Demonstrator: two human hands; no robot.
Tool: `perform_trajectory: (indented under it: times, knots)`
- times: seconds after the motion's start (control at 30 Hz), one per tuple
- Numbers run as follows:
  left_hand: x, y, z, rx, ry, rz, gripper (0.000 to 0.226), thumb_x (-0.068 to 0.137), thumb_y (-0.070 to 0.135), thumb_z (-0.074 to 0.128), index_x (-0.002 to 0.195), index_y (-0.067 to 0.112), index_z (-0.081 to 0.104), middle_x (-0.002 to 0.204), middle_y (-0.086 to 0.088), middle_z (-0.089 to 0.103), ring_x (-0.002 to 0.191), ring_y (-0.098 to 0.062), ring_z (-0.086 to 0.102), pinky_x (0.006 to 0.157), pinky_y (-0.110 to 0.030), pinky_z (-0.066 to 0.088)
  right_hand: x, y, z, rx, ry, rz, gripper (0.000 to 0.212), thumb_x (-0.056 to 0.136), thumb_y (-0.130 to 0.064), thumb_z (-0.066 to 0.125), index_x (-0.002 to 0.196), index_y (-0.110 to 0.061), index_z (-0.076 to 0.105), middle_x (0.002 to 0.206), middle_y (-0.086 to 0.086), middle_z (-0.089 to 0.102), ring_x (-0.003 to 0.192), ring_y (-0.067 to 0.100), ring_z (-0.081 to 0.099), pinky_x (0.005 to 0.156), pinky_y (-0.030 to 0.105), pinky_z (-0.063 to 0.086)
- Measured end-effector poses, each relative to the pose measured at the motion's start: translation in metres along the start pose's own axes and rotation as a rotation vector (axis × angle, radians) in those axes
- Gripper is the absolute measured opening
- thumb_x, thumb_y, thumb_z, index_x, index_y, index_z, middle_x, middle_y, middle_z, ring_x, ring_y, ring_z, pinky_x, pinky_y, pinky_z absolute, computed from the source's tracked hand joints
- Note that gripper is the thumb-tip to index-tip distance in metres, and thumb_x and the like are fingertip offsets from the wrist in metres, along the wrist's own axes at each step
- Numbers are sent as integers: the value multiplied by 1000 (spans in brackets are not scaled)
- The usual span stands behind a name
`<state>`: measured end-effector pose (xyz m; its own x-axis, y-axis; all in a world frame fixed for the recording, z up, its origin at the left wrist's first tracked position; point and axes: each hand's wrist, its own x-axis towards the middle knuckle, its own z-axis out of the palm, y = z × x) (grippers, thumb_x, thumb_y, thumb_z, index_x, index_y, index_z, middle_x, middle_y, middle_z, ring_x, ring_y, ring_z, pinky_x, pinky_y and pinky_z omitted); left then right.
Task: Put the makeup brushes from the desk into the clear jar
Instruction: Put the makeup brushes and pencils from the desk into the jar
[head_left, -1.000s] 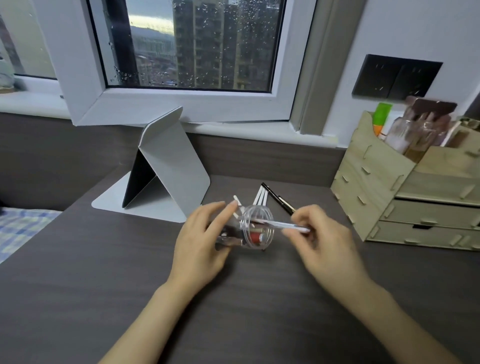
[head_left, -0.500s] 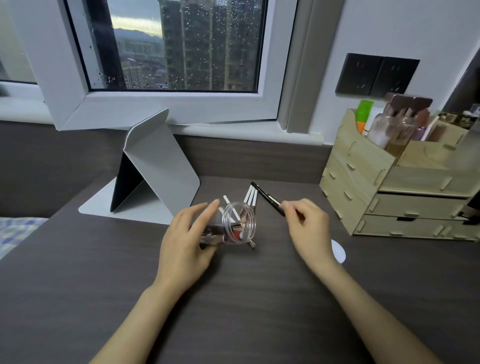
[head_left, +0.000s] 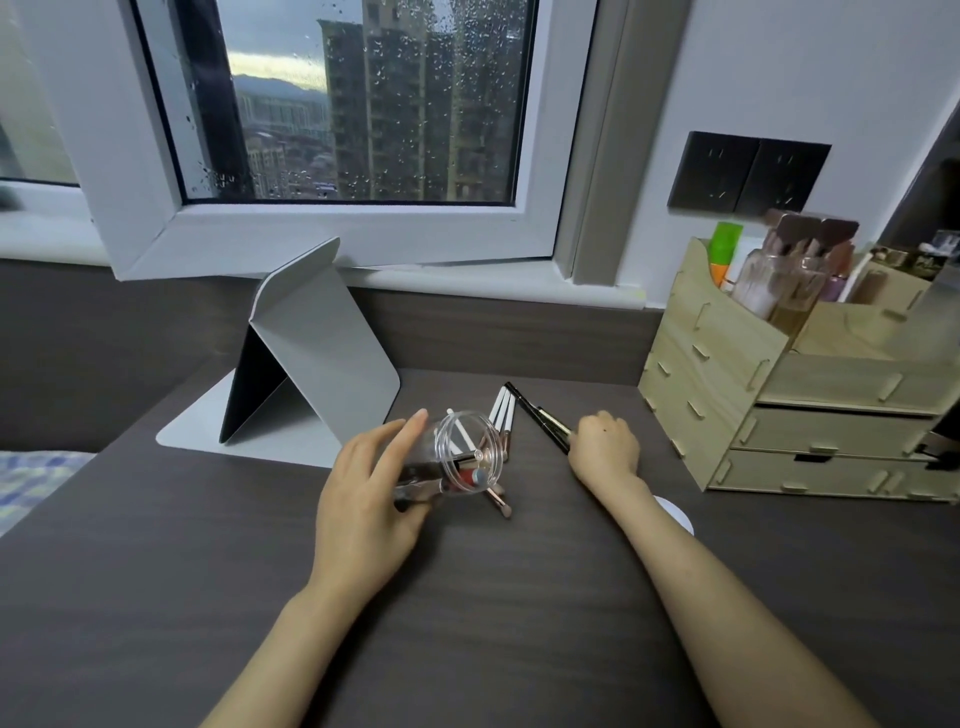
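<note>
Nearest the camera, two bare forearms reached fwd over the dark desk (head_left: 156, 571). A white round disc (head_left: 675, 514) lay on the desk just beside the R forearm, partly hidden by it.

L hand (head_left: 363, 499) was wrapped around the clear jar (head_left: 457, 457), fingers spread over its far side and thumb below – jar tipped on its side, mouth facing right, resting at or just above the desk. Inside: a white-handled brush lying diagonally plus some dark and red items, too blurred to tell apart. One rose-gold brush end (head_left: 501, 506) stuck out past the jar mouth onto the desk.

R hand (head_left: 605, 447) was curled over the near end of the black brushes (head_left: 535, 415) – fingers closed down on them, though whether they were actually pinched or only touched, can't tell. Those lay on the desk angled up-left. Just left of them, three white-handled brushes (head_left: 501, 413) lay side by side behind the jar, handles pointing away.

Further back, L: a grey folding stand (head_left: 322, 353) propped upright on its base. R: a wooden drawer organizer (head_left: 727, 395) w/ bottles and brushes in its top compartment. Behind all: the window (head_left: 363, 104) w/ rain-spotted glass, and a dark wall socket panel (head_left: 748, 174).
</note>
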<state>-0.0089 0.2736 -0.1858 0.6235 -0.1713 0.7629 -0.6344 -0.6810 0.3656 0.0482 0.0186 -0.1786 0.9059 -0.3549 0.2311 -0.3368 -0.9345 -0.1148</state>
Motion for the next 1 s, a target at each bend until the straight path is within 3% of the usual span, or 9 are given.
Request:
perform_trajectory:
  times: [0.1,0.23,0.33,0.4,0.5,0.63,0.77,0.9,1.0]
  knots:
    - [0,-1,2,0,-4,-7,84,61,14,84,133,21,43,115,-5,59,102,-19,49,87,-19,34,1,6,1,78,-12,58,27,94,-20,48,109,-2,62,118,17,58,108,35,54,83,36,46]
    - [0,-1,0,9,-5,-14,83,62,16,83,134,23,41,116,-5,59,103,-19,49,87,-18,32,-7,16,-14,459,95,154,22,90,-20,53,97,-6,68,98,12,69,94,33,62,74,33,46]
    - [1,-1,0,3,16,-22,83,62,17,84,133,22,41,114,-6,59,103,-19,48,88,-18,32,-39,22,-48,826,94,55,10,86,-16,61,89,-12,69,80,4,67,78,19,61,61,17,44]
    - [1,-1,0,3,21,-27,83,61,16,84,133,21,42,114,-5,59,102,-19,48,87,-18,33,-72,25,-74,922,49,-86,7,85,-13,64,88,-14,69,79,4,67,71,14,57,59,7,42]
    - [0,-1,0,13,16,-32,82,63,16,83,134,21,42,114,-5,59,103,-20,48,88,-19,33,-114,28,-102,851,-32,-276,8,82,-11,67,85,-18,70,75,-1,65,67,8,55,59,7,42]
    - [-1,-1,1,30,-11,-3,81,64,14,81,134,23,41,117,-6,58,104,-22,50,88,-24,37,-128,13,-113,498,58,-503,6,81,-21,65,83,-25,68,74,-12,59,72,7,55,62,15,40]
    - [-3,1,1,46,-58,58,84,62,7,77,136,26,39,119,-7,58,106,-24,51,87,-30,42,-113,-23,-98,330,171,-640,17,80,-24,60,91,-15,69,80,0,61,79,21,59,67,30,43]
    - [-4,2,1,40,-77,62,86,61,4,75,136,27,38,119,-7,58,106,-23,50,86,-30,42,-106,-51,-73,391,266,-610,19,69,-13,75,79,-12,59,74,0,63,73,23,58,64,27,34]
    - [-3,1,1,41,-76,60,85,62,6,75,136,27,39,119,-7,58,106,-23,50,85,-32,43,-103,-54,-64,369,437,-563,22,65,-23,75,64,-14,55,64,-2,58,64,16,50,55,25,33]
